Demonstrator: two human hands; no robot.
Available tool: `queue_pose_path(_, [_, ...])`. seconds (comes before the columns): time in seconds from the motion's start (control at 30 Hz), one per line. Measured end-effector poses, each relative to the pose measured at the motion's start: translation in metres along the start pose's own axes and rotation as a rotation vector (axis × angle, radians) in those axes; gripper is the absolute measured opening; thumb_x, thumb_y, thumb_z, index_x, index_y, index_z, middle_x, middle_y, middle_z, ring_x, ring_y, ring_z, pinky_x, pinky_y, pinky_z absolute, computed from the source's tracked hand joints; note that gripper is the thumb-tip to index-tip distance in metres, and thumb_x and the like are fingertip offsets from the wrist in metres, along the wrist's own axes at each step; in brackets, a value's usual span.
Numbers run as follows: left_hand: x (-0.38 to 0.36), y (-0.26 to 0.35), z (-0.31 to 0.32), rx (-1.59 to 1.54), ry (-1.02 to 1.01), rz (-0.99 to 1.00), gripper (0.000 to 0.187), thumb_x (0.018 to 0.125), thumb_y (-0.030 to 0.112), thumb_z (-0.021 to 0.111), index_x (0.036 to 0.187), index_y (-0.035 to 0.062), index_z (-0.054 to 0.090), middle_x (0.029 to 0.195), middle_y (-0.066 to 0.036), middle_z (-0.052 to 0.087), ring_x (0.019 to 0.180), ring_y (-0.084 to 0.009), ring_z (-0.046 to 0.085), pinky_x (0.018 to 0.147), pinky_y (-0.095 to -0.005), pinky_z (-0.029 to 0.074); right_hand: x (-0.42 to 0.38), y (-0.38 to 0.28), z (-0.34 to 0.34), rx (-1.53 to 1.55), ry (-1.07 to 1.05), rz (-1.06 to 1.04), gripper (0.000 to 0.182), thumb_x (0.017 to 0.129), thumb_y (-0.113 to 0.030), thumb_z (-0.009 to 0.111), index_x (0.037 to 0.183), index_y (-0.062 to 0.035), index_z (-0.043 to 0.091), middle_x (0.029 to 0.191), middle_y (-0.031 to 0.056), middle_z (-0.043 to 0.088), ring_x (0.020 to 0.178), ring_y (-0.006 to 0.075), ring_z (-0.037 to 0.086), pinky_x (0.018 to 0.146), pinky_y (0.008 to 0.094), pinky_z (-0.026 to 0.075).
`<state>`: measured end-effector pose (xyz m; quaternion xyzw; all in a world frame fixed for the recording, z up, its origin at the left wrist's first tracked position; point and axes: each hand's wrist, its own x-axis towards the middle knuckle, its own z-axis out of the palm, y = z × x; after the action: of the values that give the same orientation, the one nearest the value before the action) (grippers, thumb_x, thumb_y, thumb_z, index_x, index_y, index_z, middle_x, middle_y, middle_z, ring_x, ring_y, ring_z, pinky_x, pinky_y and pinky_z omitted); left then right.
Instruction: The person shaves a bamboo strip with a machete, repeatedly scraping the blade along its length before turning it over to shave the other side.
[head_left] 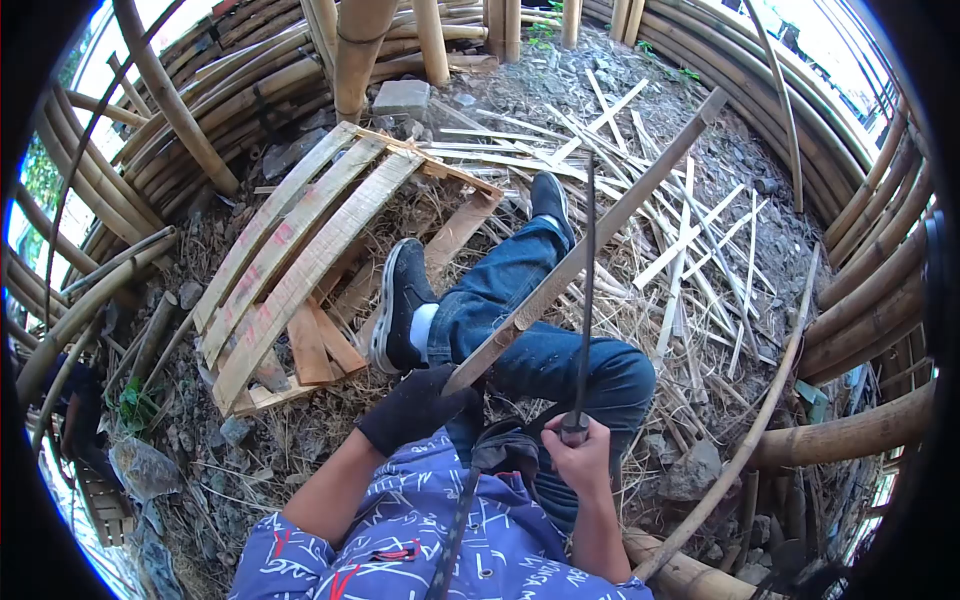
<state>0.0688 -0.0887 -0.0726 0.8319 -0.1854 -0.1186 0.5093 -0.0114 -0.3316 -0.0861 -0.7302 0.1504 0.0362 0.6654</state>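
Note:
My left hand [415, 410], in a black glove, is closed around the lower end of a long split bamboo piece [612, 228]. The piece slants up and to the right across my legs, with a node partway along it. My bare right hand [583, 450] grips the handle of a long, thin, dark blade [588, 280], which looks like a machete seen edge-on. It points away from me and crosses in front of the bamboo in this view. A dark cloth [508, 447] lies in my lap between the hands.
Left of my feet sits a wooden pallet [285, 265]. Thin bamboo strips [690, 240] are scattered on the rubble ahead and right. Stacked bamboo poles [740, 90] ring the area. A concrete block [402, 98] and a stone [692, 470] lie on the ground.

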Motion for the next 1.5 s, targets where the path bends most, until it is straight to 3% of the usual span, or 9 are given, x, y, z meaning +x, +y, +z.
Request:
queue_pose_path(0.17, [-0.002, 0.008, -0.001, -0.101, -0.027, -0.214, 0.028, 0.088, 0.03, 0.065, 0.092, 0.0025, 0.061, 0.062, -0.001, 0.055, 0.049, -0.0093, 0.053, 0.043, -0.027, 0.042, -0.003, 0.01, -0.003, 0.09, 0.005, -0.17, 0.01, 0.078, 0.0, 0.07, 0.074, 0.0005, 0.061, 0.057, 0.0016, 0.058, 0.043, 0.005, 0.051, 0.038, 0.0201, 0.037])
queue_pose_path(0.43, [-0.001, 0.001, 0.004, -0.189, -0.147, -0.382, 0.029, 0.089, 0.032, 0.063, 0.094, 0.0036, 0.061, 0.063, 0.0, 0.055, 0.048, -0.0069, 0.051, 0.042, -0.0252, 0.041, -0.002, 0.027, -0.008, -0.121, 0.0, 0.065, 0.024, 0.074, -0.008, 0.072, 0.06, -0.0033, 0.053, 0.054, -0.0029, 0.051, 0.052, 0.0039, 0.044, 0.048, 0.0239, 0.036])
queue_pose_path(0.6, [0.011, -0.008, 0.005, 0.111, -0.172, 0.012, 0.018, 0.092, 0.017, 0.058, 0.097, 0.0004, 0.061, 0.071, -0.012, 0.06, 0.065, -0.0139, 0.057, 0.055, -0.0307, 0.047, 0.021, 0.009, -0.008, -0.287, -0.017, -0.051, 0.021, 0.072, -0.01, 0.071, 0.062, 0.0, 0.055, 0.052, 0.0033, 0.052, 0.052, 0.0047, 0.044, 0.048, 0.0273, 0.038])
queue_pose_path(0.7, [0.013, -0.009, 0.009, 0.111, -0.205, 0.009, 0.017, 0.092, 0.015, 0.057, 0.1, 0.0004, 0.061, 0.069, -0.011, 0.059, 0.066, -0.0111, 0.054, 0.058, -0.0309, 0.046, 0.044, -0.006, -0.009, -0.375, -0.034, -0.133, 0.017, 0.07, -0.009, 0.07, 0.066, 0.0027, 0.057, 0.052, 0.0082, 0.053, 0.052, 0.0055, 0.046, 0.048, 0.0288, 0.041])
queue_pose_path(0.83, [0.014, -0.007, 0.006, -0.072, -0.243, -0.121, 0.024, 0.093, 0.023, 0.055, 0.099, 0.0008, 0.061, 0.071, -0.011, 0.062, 0.065, -0.0172, 0.06, 0.061, -0.0356, 0.048, 0.072, -0.015, -0.008, -0.491, -0.044, -0.149, 0.017, 0.069, -0.008, 0.07, 0.07, 0.0046, 0.059, 0.055, 0.0146, 0.056, 0.049, 0.0134, 0.052, 0.05, 0.0319, 0.044])
queue_pose_path(1.0, [0.011, 0.001, 0.001, -0.191, -0.233, -0.17, 0.019, 0.092, 0.017, 0.058, 0.099, -0.0002, 0.06, 0.067, -0.007, 0.058, 0.065, -0.0092, 0.051, 0.059, -0.0317, 0.046, 0.088, -0.008, -0.026, -0.564, -0.001, -0.221, 0.02, 0.067, -0.009, 0.072, 0.068, 0.003, 0.057, 0.056, 0.0177, 0.054, 0.048, 0.0315, 0.054, 0.05, 0.0343, 0.044])
queue_pose_path(1.43, [0.002, -0.014, -0.002, -0.274, -0.159, -0.355, 0.018, 0.092, 0.02, 0.061, 0.099, 0.0037, 0.061, 0.069, 0.002, 0.057, 0.064, -0.0053, 0.053, 0.054, -0.0266, 0.044, 0.071, -0.009, -0.011, -0.491, 0.041, -0.225, 0.015, 0.072, -0.007, 0.067, 0.066, 0.0021, 0.055, 0.051, 0.007, 0.051, 0.049, 0.0089, 0.046, 0.048, 0.0287, 0.039])
queue_pose_path(1.47, [0.002, -0.027, 0.006, -0.269, -0.121, -0.171, 0.017, 0.09, 0.018, 0.062, 0.1, 0.0045, 0.06, 0.072, 0.002, 0.057, 0.064, -0.0046, 0.052, 0.054, -0.0259, 0.043, 0.068, -0.011, -0.006, -0.582, 0.045, -0.321, 0.015, 0.07, -0.008, 0.069, 0.068, 0.0013, 0.057, 0.053, 0.0138, 0.053, 0.046, 0.0215, 0.053, 0.049, 0.0338, 0.042])
queue_pose_path(1.5, [0.0, -0.034, 0.01, -0.264, -0.085, 0.008, 0.017, 0.089, 0.017, 0.063, 0.1, 0.0053, 0.059, 0.074, 0.002, 0.058, 0.065, -0.0038, 0.051, 0.054, -0.0252, 0.043, 0.067, -0.015, -0.002, -0.583, 0.043, -0.325, 0.015, 0.07, -0.008, 0.069, 0.068, 0.0012, 0.057, 0.053, 0.0138, 0.053, 0.046, 0.0215, 0.053, 0.049, 0.0338, 0.042])
